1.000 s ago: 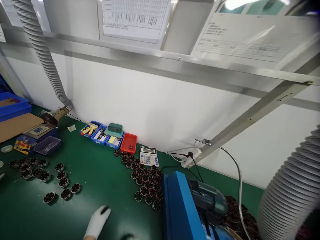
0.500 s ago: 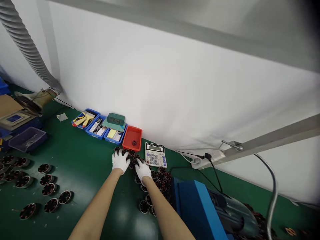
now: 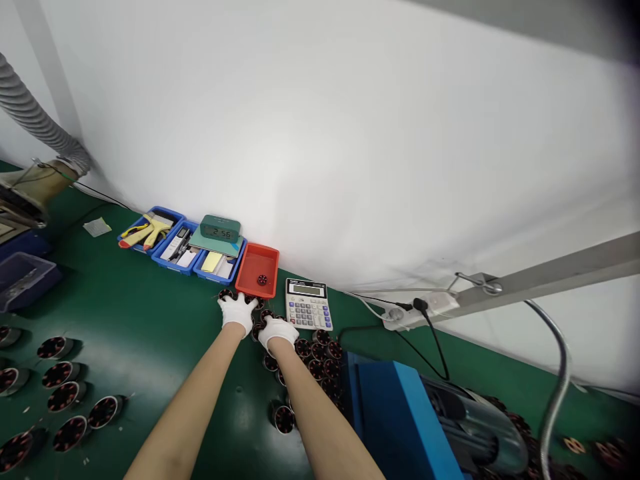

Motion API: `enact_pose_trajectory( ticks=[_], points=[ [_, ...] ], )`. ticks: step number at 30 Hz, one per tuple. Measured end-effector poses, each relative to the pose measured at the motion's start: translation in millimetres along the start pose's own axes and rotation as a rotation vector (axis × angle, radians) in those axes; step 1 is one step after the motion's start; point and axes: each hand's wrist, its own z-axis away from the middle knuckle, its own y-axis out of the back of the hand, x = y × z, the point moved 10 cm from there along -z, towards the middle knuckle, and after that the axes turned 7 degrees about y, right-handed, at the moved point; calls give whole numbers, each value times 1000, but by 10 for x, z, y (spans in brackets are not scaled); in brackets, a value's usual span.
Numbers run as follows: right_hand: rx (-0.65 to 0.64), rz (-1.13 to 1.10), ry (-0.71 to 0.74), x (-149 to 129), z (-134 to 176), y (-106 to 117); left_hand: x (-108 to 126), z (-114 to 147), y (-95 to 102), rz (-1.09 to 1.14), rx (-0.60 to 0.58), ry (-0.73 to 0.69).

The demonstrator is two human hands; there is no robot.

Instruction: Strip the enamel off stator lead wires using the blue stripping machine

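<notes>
My left hand (image 3: 237, 312), in a white glove, lies with its fingers spread over several small motor stators, round parts with dark and copper-coloured windings. One stator (image 3: 225, 294) shows just past its fingertips. My right hand (image 3: 278, 332), gloved too, reaches over the packed stators (image 3: 303, 347) to its right, fingers apart and touching the ones between the two hands. Part of the cluster is hidden under my hands and right forearm. Just beyond my hands stands a red tray (image 3: 243, 279) with one stator (image 3: 262, 280) inside.
A calculator (image 3: 309, 305) lies right of the red tray. Blue trays (image 3: 173, 265) with tools and papers and a green clock (image 3: 220, 229) stand along the wall. More stators (image 3: 65, 397) are at the left. A blue machine (image 3: 400, 420) and a power strip (image 3: 425, 308) are at the right.
The view has shifted a little, so the table things sit further left and the red tray looks nearer. My right hand has drawn slightly left, closer to my left hand, over the stators.
</notes>
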Motion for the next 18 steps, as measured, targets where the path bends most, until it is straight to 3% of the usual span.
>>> enact_pose_trajectory(
  ticks=[11,15,18],
  points=[
    [-60,49,23,-11,256,-270,39,120,-70,-65,-161,-52],
    [-47,45,76,27,224,-265,29,361,-190,-32,-184,-92],
    [-40,58,148,47,248,-251,-20,644,-399,21,-210,-86]
  ],
)
